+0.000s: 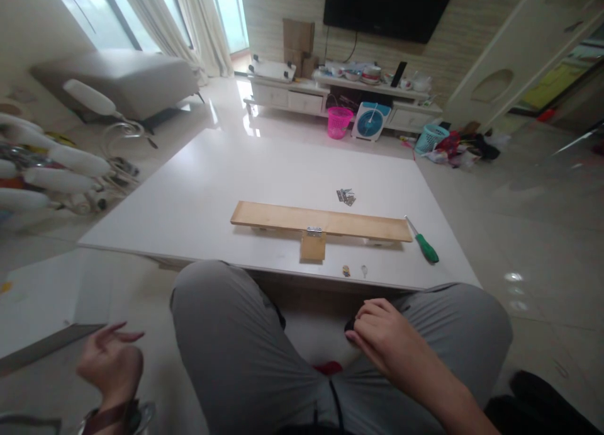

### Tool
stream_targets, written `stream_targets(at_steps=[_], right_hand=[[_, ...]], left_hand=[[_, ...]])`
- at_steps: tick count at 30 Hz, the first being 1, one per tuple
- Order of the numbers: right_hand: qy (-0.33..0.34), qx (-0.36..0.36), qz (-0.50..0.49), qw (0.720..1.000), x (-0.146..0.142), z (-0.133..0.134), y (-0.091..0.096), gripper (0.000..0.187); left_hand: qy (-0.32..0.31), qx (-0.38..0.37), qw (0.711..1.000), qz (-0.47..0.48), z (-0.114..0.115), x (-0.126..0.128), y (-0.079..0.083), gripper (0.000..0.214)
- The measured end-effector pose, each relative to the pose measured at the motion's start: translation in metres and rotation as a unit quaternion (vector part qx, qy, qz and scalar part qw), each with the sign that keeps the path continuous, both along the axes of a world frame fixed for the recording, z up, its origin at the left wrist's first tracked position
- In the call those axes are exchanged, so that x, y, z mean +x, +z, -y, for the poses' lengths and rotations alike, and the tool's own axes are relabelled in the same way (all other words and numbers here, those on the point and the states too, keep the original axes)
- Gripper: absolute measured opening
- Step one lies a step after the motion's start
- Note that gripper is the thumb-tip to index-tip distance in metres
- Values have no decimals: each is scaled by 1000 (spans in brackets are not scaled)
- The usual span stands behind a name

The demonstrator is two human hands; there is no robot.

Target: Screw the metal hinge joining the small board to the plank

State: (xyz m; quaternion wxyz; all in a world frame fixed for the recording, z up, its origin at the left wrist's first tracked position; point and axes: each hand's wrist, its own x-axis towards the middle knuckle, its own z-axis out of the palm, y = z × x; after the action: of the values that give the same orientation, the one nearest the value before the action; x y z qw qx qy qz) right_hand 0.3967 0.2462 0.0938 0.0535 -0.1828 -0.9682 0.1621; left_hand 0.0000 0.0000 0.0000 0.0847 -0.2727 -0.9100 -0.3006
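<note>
My left hand (111, 358) hangs beside my left knee, fingers loosely apart, holding nothing. My right hand (382, 334) rests between my grey-trousered knees, fingers curled together near a dark object I cannot make out. On the white low table (212, 189) in front lies a long wooden board (283, 218) with a metal hinge (314, 231) joining it to a small wooden block (312, 247). A green-handled screwdriver (425, 243) lies at the board's right end. Spare hinges (346, 196) lie behind the board, and small screws (353, 271) sit near the front edge.
A grey sofa (117, 79) stands at the back left, a TV cabinet (340, 89) at the back under a wall TV. A pink basket (339, 121), a blue fan (370, 121) and a teal basket (430, 138) sit on the glossy floor.
</note>
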Motion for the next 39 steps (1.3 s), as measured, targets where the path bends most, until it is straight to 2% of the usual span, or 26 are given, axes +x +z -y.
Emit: stream_targets(at_steps=[1, 2, 4, 5, 6, 8, 10, 13, 15, 16, 17, 19, 22, 25, 27, 31, 35, 39], right_hand=[[2, -1, 2, 1000, 3, -4, -1, 25], [5, -1, 1, 1000, 6, -8, -2, 40], [18, 4, -7, 1000, 11, -18, -3, 75], [26, 9, -15, 1000, 13, -23, -3, 81], [32, 13, -22, 999, 15, -29, -2, 79], [34, 20, -34, 999, 18, -43, 3, 62], [27, 31, -38, 998, 19, -62, 12, 43], [18, 53, -46, 997, 15, -101, 29, 33], [7, 61, -47, 997, 8, -134, 39, 32], [2, 59, -46, 997, 4, -151, 42, 30], [-5, 51, -38, 998, 0, -169, 42, 29], [-19, 35, -9, 999, -9, -205, 36, 27], [-31, 21, 28, 999, -17, -246, 8, 26], [-71, 17, -8, 997, -16, -261, -24, 35], [-69, 9, -13, 997, -15, -259, -38, 41], [-48, -7, 2, 999, -20, -248, -45, 51], [-35, 0, 20, 999, -30, -245, -51, 54], [-44, 26, 25, 998, -33, -248, -70, 58]], left_hand=[[60, 96, 993, 15, -4, -6, -7, 25], [63, 160, 984, 42, -12, -11, -9, 33], [23, 197, 979, 55, -34, -15, -3, 39], [16, 208, 977, 36, -49, -15, 6, 38], [11, 226, 974, 10, -66, -13, 17, 34], [-23, 253, 966, -46, -104, -4, 45, 22], [-90, 261, 959, -61, -143, 10, 77, 14], [-247, 233, 940, -17, -205, 36, 122, 6], [-374, 154, 914, 22, -249, 48, 141, 9], [-429, 108, 896, 32, -270, 50, 145, 11], [-481, 65, 874, 37, -291, 50, 145, 13], [-543, -10, 839, 41, -327, 44, 135, 16], [-550, -81, 831, 28, -356, 26, 105, 22], [-525, -94, 845, 35, -354, 11, 76, 28], [-527, -129, 839, 37, -345, 5, 66, 35], [-540, -194, 818, 36, -332, -1, 58, 58], [-538, -225, 812, 16, -332, -3, 52, 52], [-535, -229, 813, 7, -335, -2, 44, 52]])
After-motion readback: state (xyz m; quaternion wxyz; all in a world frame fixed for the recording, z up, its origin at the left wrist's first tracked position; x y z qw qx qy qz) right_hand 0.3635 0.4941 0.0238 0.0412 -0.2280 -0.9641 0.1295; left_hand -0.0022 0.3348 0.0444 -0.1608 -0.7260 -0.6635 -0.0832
